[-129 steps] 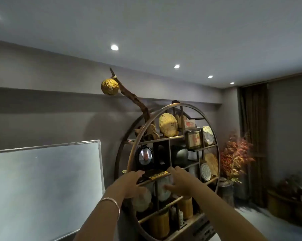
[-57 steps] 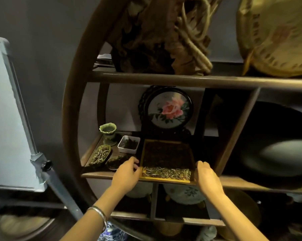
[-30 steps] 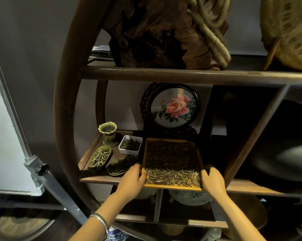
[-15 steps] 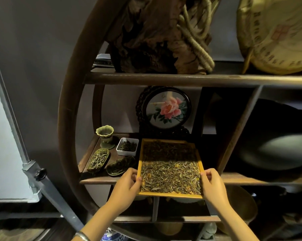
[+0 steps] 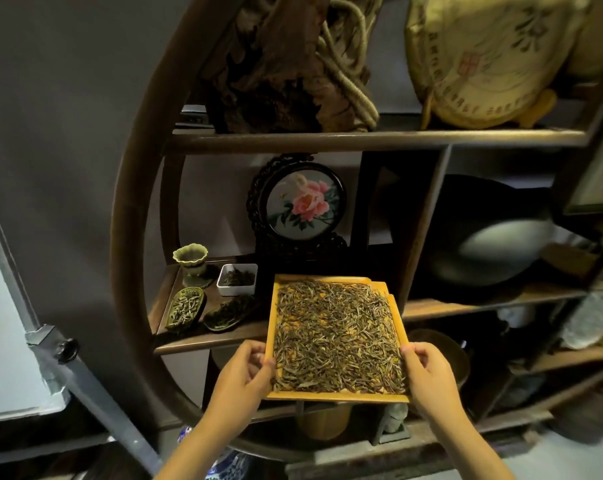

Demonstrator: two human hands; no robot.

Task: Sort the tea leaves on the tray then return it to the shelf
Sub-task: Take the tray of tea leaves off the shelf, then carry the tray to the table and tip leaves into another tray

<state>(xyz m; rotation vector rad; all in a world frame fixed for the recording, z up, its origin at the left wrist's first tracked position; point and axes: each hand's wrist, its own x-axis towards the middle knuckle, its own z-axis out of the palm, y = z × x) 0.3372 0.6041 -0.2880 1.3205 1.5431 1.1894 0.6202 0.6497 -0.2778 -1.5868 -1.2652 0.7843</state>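
Head view: tray (image 5: 336, 398) of tea leaves (image 5: 336, 337) sits mostly out past the front edge of the shelf (image 5: 210, 337), far end about level with that edge; whether it rests there, can't tell. Left hand (image 5: 244, 375) grips the tray's near-left edge, thumb on the rim, fingers curled under. Right hand (image 5: 428, 372) grips the near-right edge the same way. So the grip is two-handed, both closed on the tray near its near corners, load centred between them and extending away toward the shelf. Progress, my read: early. Leaves lie spread in one mixed layer across the whole tray, no separated piles visible, so sorting isn't started. Left to do: carry it to a work surface, sort, then put it back in the gap right of the white dish (image 5: 237, 279) and the two leaf-shaped dishes (image 5: 185, 308), in front of the round flower panel (image 5: 302, 202). Tray looks roughly level; loose leaves would spill if tipped.
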